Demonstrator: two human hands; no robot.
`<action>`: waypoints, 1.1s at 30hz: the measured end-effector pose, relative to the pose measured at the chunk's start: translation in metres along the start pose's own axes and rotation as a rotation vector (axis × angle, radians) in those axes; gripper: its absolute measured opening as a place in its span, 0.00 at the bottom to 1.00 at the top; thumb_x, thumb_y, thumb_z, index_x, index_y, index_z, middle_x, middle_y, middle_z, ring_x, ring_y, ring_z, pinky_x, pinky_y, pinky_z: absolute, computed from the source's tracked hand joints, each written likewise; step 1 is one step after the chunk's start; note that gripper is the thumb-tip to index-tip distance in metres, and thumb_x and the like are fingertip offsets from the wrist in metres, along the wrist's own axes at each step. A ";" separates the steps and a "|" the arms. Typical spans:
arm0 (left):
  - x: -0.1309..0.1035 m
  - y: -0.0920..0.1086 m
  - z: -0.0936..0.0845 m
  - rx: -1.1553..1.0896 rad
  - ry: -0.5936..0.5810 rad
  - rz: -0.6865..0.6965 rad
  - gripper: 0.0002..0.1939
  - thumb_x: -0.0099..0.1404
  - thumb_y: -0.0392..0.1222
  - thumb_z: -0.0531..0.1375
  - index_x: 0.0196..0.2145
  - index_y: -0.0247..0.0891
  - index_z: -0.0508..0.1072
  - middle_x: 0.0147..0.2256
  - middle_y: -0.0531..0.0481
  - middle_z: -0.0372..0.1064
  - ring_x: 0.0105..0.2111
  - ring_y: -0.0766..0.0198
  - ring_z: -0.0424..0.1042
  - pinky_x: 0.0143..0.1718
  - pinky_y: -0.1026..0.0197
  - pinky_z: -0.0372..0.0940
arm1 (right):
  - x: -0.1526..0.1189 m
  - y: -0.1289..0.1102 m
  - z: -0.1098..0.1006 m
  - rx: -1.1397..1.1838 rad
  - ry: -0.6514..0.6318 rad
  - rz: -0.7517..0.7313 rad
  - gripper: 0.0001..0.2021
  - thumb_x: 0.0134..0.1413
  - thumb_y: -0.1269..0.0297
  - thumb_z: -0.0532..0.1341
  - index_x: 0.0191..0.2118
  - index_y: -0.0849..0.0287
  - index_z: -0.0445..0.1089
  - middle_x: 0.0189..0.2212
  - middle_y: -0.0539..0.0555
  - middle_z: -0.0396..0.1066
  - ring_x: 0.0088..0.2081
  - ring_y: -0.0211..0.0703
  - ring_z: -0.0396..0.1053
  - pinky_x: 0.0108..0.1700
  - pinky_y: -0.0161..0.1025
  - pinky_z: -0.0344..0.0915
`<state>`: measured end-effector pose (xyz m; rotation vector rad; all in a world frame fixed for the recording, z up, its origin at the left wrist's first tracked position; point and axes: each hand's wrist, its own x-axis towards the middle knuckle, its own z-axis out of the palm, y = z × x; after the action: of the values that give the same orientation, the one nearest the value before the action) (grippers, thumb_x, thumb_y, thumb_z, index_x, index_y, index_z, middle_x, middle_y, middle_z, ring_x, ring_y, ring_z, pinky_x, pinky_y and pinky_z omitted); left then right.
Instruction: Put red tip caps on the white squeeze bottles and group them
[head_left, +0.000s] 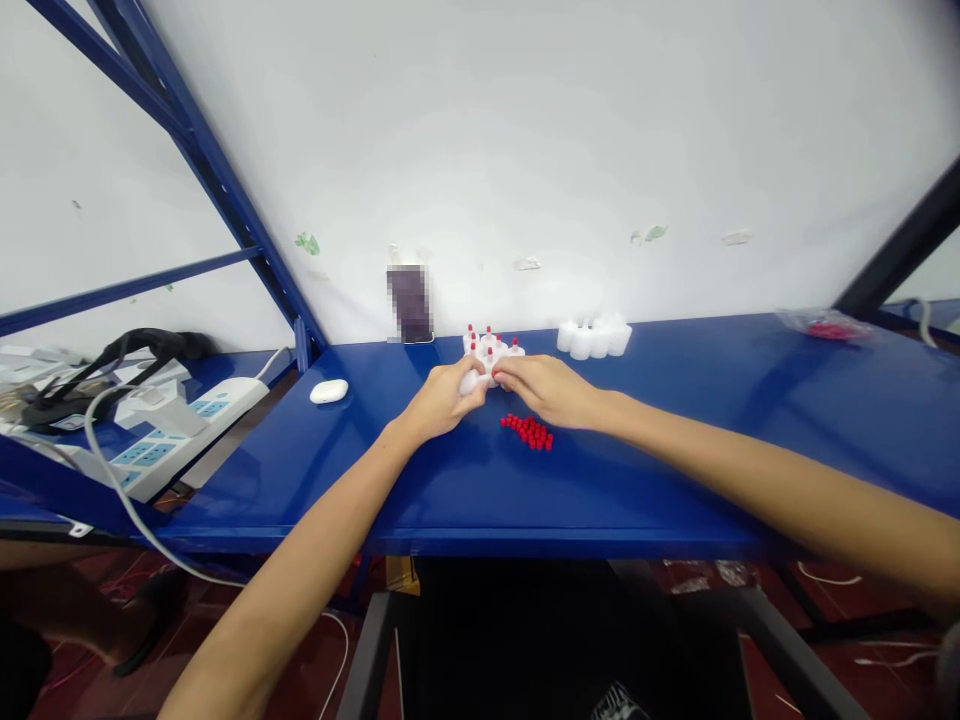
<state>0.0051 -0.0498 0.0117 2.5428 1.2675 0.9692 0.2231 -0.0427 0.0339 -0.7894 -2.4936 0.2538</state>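
Nearest the person is the front edge of the blue table (pixel 525 542), and beyond it a loose scatter of small red caps (pixel 529 433) lies just short of the right hand (pixel 546 388), within easy reach. The left hand (pixel 444 400) grasps a white bottle (pixel 470 382), tilted, its upper end towards the right hand. The right hand's thumb and fingers are pinched together at that end, with a bit of red showing between them, apparently a cap; how firmly it is squeezed cannot be told.

For work this small, the bottle is best gripped around its body, firmly enough not to turn but without denting its soft-looking wall. The cap needs to sit straight over the tip before any pressure or twist, since a slanted one could jam or pop off.

Just beyond the hands, capped bottles (pixel 489 343) stand close together; keeping the knuckles clear of them avoids toppling one. The white earbud case (pixel 329 391) lies well to the left. Farther back, plain white bottles (pixel 598 340) stand grouped to the right, near the wall (pixel 525 160).
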 end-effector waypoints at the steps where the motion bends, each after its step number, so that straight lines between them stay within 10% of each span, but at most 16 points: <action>1: 0.000 0.000 0.000 0.011 0.022 0.000 0.14 0.69 0.48 0.53 0.42 0.36 0.70 0.25 0.56 0.65 0.22 0.70 0.59 0.27 0.67 0.57 | 0.002 0.000 0.000 -0.010 0.004 -0.009 0.15 0.70 0.61 0.45 0.38 0.59 0.66 0.32 0.54 0.68 0.31 0.40 0.60 0.36 0.37 0.53; 11: 0.008 0.009 0.004 0.007 0.091 0.040 0.19 0.72 0.50 0.51 0.50 0.36 0.71 0.38 0.46 0.75 0.33 0.63 0.72 0.38 0.63 0.64 | 0.006 -0.008 -0.016 0.180 0.048 0.033 0.15 0.68 0.58 0.45 0.33 0.58 0.61 0.28 0.51 0.65 0.30 0.39 0.60 0.36 0.37 0.54; 18: 0.001 -0.022 -0.009 0.059 0.126 -0.068 0.22 0.72 0.55 0.50 0.45 0.36 0.73 0.40 0.45 0.75 0.39 0.58 0.73 0.44 0.61 0.64 | 0.028 0.009 -0.053 -0.151 -0.023 0.284 0.14 0.60 0.65 0.50 0.23 0.58 0.59 0.21 0.51 0.62 0.26 0.38 0.56 0.31 0.39 0.49; 33: -0.003 -0.024 -0.016 0.052 0.030 -0.033 0.19 0.72 0.47 0.45 0.47 0.36 0.71 0.40 0.45 0.74 0.39 0.57 0.71 0.43 0.57 0.63 | 0.040 0.024 -0.035 -0.236 -0.179 0.367 0.21 0.64 0.50 0.50 0.32 0.60 0.71 0.28 0.58 0.72 0.30 0.44 0.66 0.32 0.39 0.53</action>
<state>-0.0218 -0.0386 0.0131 2.5469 1.3558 0.9843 0.2252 0.0004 0.0729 -1.3798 -2.5591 0.1631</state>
